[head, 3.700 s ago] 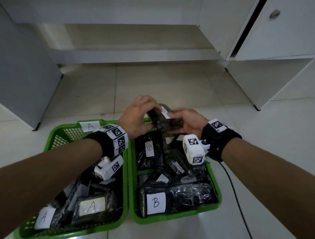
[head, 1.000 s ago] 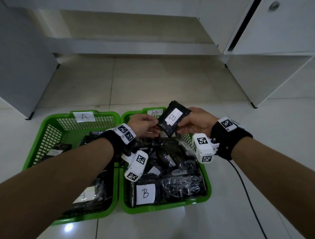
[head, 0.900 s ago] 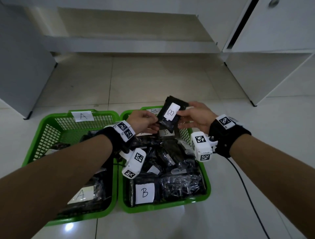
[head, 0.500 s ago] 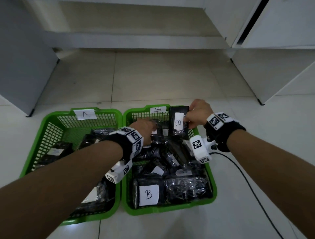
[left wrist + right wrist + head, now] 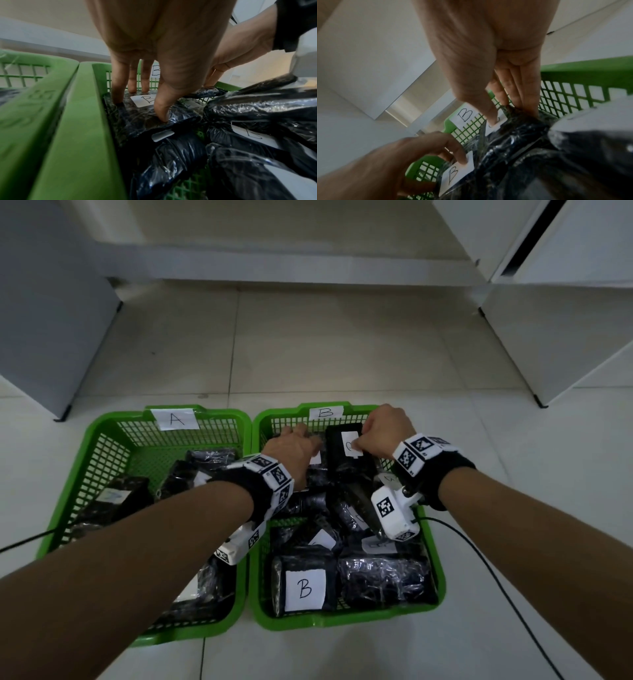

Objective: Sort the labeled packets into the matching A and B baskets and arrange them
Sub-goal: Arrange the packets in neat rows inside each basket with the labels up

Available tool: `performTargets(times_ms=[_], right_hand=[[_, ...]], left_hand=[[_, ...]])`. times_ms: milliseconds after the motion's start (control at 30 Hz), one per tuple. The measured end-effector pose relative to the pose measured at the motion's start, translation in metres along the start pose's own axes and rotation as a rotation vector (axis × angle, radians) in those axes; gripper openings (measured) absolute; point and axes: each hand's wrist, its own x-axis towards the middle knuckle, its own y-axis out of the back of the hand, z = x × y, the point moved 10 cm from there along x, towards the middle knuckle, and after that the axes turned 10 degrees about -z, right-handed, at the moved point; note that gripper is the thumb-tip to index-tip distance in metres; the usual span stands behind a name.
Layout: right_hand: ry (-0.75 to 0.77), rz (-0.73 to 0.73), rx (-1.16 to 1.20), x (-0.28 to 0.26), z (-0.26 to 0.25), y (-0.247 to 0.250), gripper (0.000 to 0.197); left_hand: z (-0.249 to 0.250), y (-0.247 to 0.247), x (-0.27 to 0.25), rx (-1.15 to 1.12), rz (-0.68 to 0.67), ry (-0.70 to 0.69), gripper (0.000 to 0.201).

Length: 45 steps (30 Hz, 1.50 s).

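White floor tiles (image 5: pixel 342 354) carry two green plastic baskets, basket A (image 5: pixel 113 433) at 9 o'clock of basket B (image 5: pixel 435 559). At B's 12 o'clock end, the right hand (image 5: pixel 383 429) pinches a black plastic-wrapped packet labelled B (image 5: pixel 349 457), while the left hand (image 5: pixel 291 453) presses straight fingers (image 5: pixel 161 108) on a neighbouring black packet (image 5: pixel 137 119).

Dim light, wide-angle bending at edges, blurry wrist views
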Motion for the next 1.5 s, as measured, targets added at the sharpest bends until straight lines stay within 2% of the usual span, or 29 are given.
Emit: performTargets(times_ms=[167, 300, 400, 467, 533, 600, 667, 833, 933, 1033, 1067, 1133, 1200, 1233, 1300, 1400, 1500], right_hand=[[0.102, 0.018, -0.146, -0.012, -0.010, -0.003, 0.045], [0.140, 0.031, -0.203, -0.020, -0.010, 0.007, 0.035], [0.127, -0.080, -0.253, -0.039, -0.005, 0.007, 0.034], [0.140, -0.205, -0.261, -0.063, -0.005, -0.002, 0.039], [0.163, -0.259, -0.325, -0.084, -0.009, -0.014, 0.052], [0.174, -0.200, -0.472, -0.095, -0.012, -0.021, 0.059], [0.185, -0.126, -0.546, -0.099, -0.015, -0.024, 0.052], [0.185, -0.086, -0.421, -0.105, -0.015, -0.009, 0.038], [0.160, -0.187, -0.280, -0.101, -0.001, -0.005, 0.032], [0.121, -0.291, -0.121, -0.097, 0.017, -0.009, 0.030], [0.102, -0.330, -0.068, -0.098, 0.023, -0.013, 0.030], [0.101, -0.360, -0.053, -0.099, 0.027, -0.022, 0.044], [0.128, -0.357, -0.159, -0.099, 0.026, -0.030, 0.057], [0.142, -0.353, -0.221, -0.099, 0.025, -0.033, 0.057], [0.139, -0.367, -0.240, -0.098, 0.026, -0.033, 0.044], [0.102, -0.447, -0.012, -0.098, 0.033, -0.021, 0.026], [0.104, -0.461, 0.233, -0.099, 0.040, 0.002, 0.022]], left_hand=[[0.000, -0.001, 0.000, 0.011, -0.021, -0.002, 0.053], [0.002, 0.000, -0.001, -0.005, -0.036, -0.016, 0.054], [0.009, 0.004, -0.007, 0.020, 0.029, -0.040, 0.051], [0.018, 0.014, -0.013, -0.038, 0.115, -0.078, 0.038], [0.025, 0.019, -0.017, -0.124, 0.142, -0.103, 0.026], [0.031, 0.014, -0.018, -0.188, 0.084, -0.115, 0.024], [0.032, 0.004, -0.019, -0.210, 0.013, -0.104, 0.030], [0.022, -0.008, -0.025, -0.307, -0.041, -0.082, 0.045], [0.022, -0.005, -0.028, -0.369, -0.035, -0.128, 0.064], [0.030, -0.005, -0.029, -0.302, -0.070, -0.180, 0.074], [0.033, -0.006, -0.029, -0.271, -0.084, -0.190, 0.075], [0.041, -0.009, -0.027, -0.209, -0.094, -0.217, 0.068], [0.045, -0.015, -0.023, -0.146, -0.108, -0.232, 0.063], [0.045, -0.017, -0.021, -0.119, -0.107, -0.236, 0.063], [0.044, -0.021, -0.017, -0.054, -0.106, -0.240, 0.063], [0.045, -0.022, -0.016, -0.007, -0.111, -0.243, 0.058], [0.036, -0.007, -0.014, -0.216, -0.036, -0.196, 0.049]])
